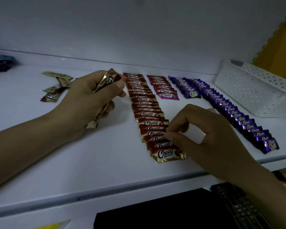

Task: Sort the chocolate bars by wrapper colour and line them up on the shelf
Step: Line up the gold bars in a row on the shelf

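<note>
On the white shelf [82, 156] a long overlapping row of red-and-gold chocolate bars [147, 113] runs from back to front. To its right lie a short row of magenta bars [163, 87] and two rows of purple bars [233, 111]. My left hand [91, 100] grips a bunch of red-and-gold bars [106, 83] above the shelf, left of the red row. My right hand [203, 134] pinches the right edge of bars near the front end of the red row. A loose heap of red-and-gold bars [56, 86] lies at the back left.
A white perforated plastic basket [254, 90] stands at the back right of the shelf. A dark blue packet [0, 63] lies at the far left edge. Below the shelf's front lip are a black surface [155, 212] and a yellow item [51, 226].
</note>
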`<move>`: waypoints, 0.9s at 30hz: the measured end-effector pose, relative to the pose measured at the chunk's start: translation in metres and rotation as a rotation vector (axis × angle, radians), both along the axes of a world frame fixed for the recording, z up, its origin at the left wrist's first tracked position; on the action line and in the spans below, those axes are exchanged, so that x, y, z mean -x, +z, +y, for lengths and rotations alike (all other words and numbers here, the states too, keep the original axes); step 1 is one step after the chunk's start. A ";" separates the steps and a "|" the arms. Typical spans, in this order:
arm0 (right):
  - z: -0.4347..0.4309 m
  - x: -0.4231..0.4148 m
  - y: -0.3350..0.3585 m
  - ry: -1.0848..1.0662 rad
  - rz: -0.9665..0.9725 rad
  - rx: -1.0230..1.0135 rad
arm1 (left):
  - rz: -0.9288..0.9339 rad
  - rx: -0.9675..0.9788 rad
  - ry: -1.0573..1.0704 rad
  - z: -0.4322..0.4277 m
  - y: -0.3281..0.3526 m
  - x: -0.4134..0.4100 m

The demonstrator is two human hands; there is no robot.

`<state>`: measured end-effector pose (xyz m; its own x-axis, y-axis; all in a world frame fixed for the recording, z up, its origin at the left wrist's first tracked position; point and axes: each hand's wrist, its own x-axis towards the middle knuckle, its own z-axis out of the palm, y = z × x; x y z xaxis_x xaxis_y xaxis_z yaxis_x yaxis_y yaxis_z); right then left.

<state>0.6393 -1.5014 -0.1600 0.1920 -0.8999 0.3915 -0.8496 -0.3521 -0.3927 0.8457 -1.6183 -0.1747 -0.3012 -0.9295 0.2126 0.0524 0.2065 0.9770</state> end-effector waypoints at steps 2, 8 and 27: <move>-0.006 -0.010 0.004 0.019 -0.042 -0.009 | 0.016 -0.027 0.029 -0.002 0.001 -0.001; -0.041 -0.053 0.017 0.134 -0.110 -0.060 | 0.020 -0.023 0.056 -0.002 0.000 -0.002; -0.060 -0.046 0.026 -0.002 -0.384 -0.131 | -0.085 0.164 0.083 0.001 0.008 -0.012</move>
